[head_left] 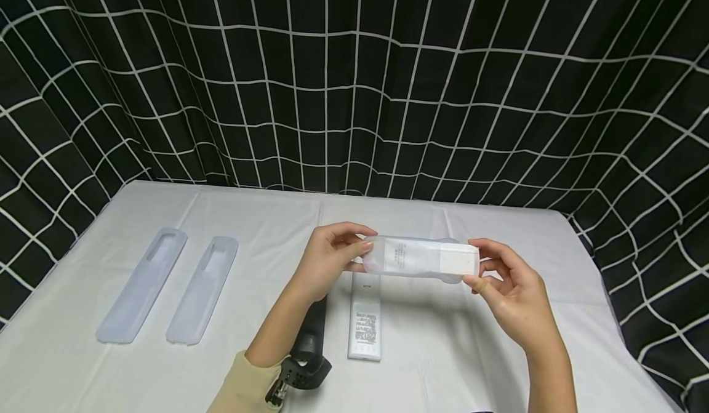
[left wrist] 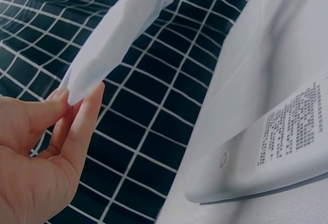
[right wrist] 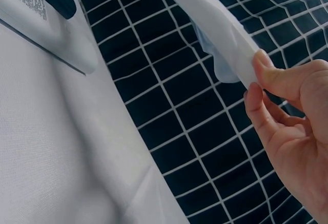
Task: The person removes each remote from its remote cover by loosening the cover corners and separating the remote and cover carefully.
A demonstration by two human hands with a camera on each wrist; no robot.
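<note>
Both hands hold up a white remote control (head_left: 460, 259) that sits partly inside a frosted translucent sleeve (head_left: 376, 256). My left hand (head_left: 327, 262) pinches the sleeve's left end between thumb and fingers. At the other end, where the white body sticks out, the thumb and fingers of my right hand (head_left: 515, 296) grip it. The sleeve flares out near that end, and its loose edge (right wrist: 225, 70) hangs below the remote in the right wrist view. Printed text shows faintly through the sleeve. Below lies a second white remote (head_left: 364, 320), its text label facing up.
Two frosted, empty-looking remote covers (head_left: 144, 284) (head_left: 205, 290) lie side by side at the left on the white tablecloth (head_left: 266, 314). A black device (head_left: 310, 364) is at the left wrist. Behind the table hangs a black curtain (head_left: 343, 105) with a white grid.
</note>
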